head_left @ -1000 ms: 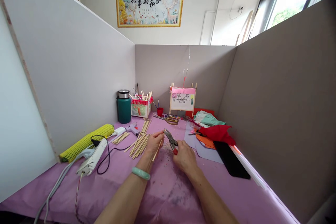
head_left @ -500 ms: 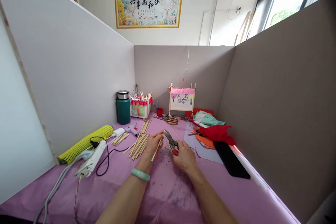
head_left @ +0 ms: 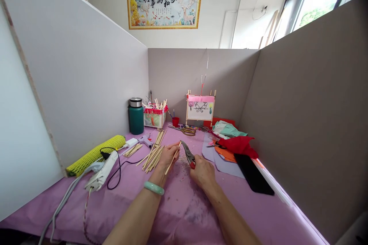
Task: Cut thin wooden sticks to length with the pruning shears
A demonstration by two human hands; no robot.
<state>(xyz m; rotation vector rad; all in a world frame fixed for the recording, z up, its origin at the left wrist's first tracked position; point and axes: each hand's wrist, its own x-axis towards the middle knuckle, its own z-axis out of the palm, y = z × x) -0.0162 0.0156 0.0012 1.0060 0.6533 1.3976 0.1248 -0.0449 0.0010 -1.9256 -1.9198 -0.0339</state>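
A thin wooden stick (head_left: 171, 161) is pinched in my left hand (head_left: 169, 154), slanting up to the right. My right hand (head_left: 202, 170) grips a pair of pruning shears (head_left: 188, 154) with red on the handle. The blades meet the stick's upper end, or lie right beside it; I cannot tell whether they bite into it. A pile of similar sticks (head_left: 152, 160) lies just left of my left hand. Small scraps dot the purple cloth (head_left: 184, 199) under both hands.
At the left are a green bottle (head_left: 136, 118), a power strip (head_left: 102, 172), a glue gun (head_left: 146, 141) and a yellow net-wrapped roll (head_left: 96, 155). Behind stand a box of sticks (head_left: 155, 116), scissors (head_left: 188, 131) and a framed drawing (head_left: 200, 109). Red cloth (head_left: 238, 145) and a black phone-like slab (head_left: 254, 174) lie right.
The view has shifted slightly. Both hands stay nearly in place, still holding the stick and the shears, and the shears' blades have turned a little at the stick's upper end.
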